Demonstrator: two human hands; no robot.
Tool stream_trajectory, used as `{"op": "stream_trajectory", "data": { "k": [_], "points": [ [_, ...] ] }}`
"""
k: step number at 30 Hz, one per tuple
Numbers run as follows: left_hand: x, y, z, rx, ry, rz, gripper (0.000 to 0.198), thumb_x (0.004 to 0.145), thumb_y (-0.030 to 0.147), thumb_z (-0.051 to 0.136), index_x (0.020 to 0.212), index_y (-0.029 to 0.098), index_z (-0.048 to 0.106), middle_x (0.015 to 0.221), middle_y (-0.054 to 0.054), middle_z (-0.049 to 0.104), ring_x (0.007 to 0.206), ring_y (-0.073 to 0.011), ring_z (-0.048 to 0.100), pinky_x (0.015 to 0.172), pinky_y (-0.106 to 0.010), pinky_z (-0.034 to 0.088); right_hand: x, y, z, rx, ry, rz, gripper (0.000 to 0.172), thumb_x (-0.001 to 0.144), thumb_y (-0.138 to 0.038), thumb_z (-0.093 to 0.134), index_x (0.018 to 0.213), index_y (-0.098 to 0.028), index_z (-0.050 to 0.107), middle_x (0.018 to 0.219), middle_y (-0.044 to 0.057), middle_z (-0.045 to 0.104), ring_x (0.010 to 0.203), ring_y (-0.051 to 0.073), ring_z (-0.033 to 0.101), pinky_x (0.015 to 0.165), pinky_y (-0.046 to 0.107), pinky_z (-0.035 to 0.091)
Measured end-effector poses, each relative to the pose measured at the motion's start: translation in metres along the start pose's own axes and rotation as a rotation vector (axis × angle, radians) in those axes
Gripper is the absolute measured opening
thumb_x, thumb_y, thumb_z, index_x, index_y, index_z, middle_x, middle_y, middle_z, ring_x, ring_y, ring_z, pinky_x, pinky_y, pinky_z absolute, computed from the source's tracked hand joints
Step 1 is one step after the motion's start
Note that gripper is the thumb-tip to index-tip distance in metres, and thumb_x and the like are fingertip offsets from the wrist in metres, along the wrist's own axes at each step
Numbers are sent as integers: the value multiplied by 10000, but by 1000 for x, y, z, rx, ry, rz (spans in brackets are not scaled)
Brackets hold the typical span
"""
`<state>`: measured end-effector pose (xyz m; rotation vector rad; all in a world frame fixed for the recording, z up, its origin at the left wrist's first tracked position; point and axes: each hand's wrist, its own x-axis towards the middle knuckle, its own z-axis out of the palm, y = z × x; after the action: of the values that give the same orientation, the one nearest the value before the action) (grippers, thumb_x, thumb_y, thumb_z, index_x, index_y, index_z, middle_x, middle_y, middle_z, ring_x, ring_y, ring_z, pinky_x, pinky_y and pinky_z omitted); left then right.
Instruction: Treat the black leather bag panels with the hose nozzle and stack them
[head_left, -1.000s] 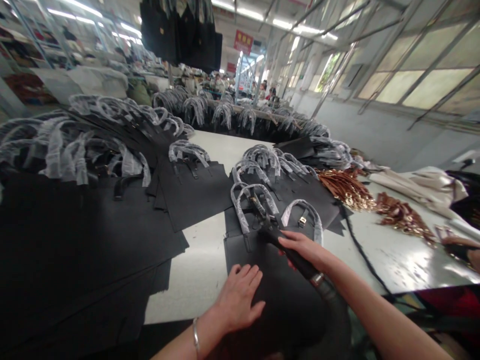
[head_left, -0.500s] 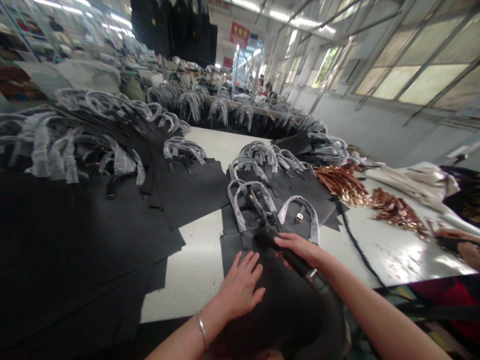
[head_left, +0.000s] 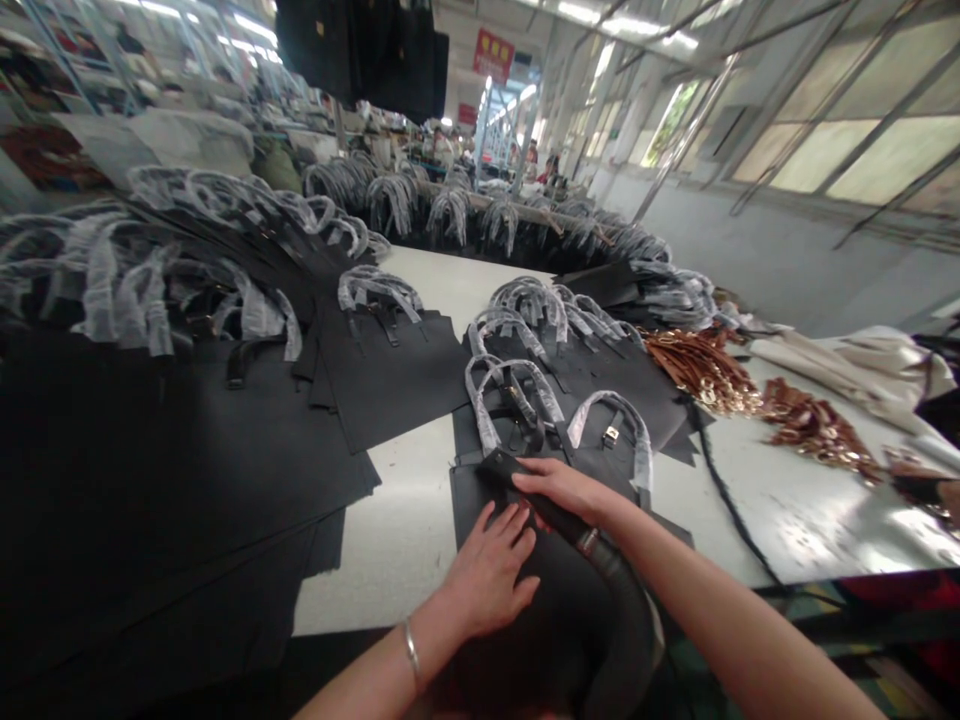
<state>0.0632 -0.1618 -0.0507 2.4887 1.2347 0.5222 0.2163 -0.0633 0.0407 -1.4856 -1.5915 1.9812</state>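
The white worktop (head_left: pixel 409 520) carries stacks (head_left: pixel 187 430) of flat black bags with wrapped handles. The nearest bag (head_left: pixel 471 500) lies flat at its near edge, its inside hidden. A black hose (head_left: pixel 626 600) crosses this bag. The right hand (head_left: pixel 562 487) grips the hose near its tip, and the left hand (head_left: pixel 491 575) lies spread on the bag. Both hands have edged toward the handles since a second ago.

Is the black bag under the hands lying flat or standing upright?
Lying flat: the black bag is spread on the table, the left hand pressed flat on it, the right hand gripping a nozzle over it.
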Motion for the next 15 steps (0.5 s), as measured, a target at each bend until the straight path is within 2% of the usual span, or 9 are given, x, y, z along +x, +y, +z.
{"op": "stream_trajectory", "data": {
  "k": [6, 12, 15],
  "points": [
    [0, 2, -4, -45, -4, -19, 532, 887, 520, 456, 1324, 218, 466, 1439, -77, 434, 1378, -260, 299, 1171, -475, 122, -6, -1, 8, -28, -108, 33, 372, 823, -441, 615, 1086, -182, 574, 587, -52, 581, 376, 91, 507, 398, 202, 403],
    [2, 5, -10, -68, -7, -30, 518, 876, 509, 489, 1296, 207, 488, 1386, -81, 485, 1336, -264, 350, 1167, -461, 154, 21, -22, 31, -115, 15, 9, 464, 757, -402, 702, 1160, -180, 633, 706, -9, 663, 562, 123, 576, 572, 234, 457],
    [0, 4, -9, -62, -6, -39, 533, 886, 524, 463, 1305, 194, 480, 1400, -85, 476, 1349, -264, 334, 1167, -455, 154, 24, -31, 33, -142, -23, 25, 442, 761, -401, 695, 1142, -182, 651, 698, -7, 658, 563, 122, 565, 566, 231, 444]
  ]
}}
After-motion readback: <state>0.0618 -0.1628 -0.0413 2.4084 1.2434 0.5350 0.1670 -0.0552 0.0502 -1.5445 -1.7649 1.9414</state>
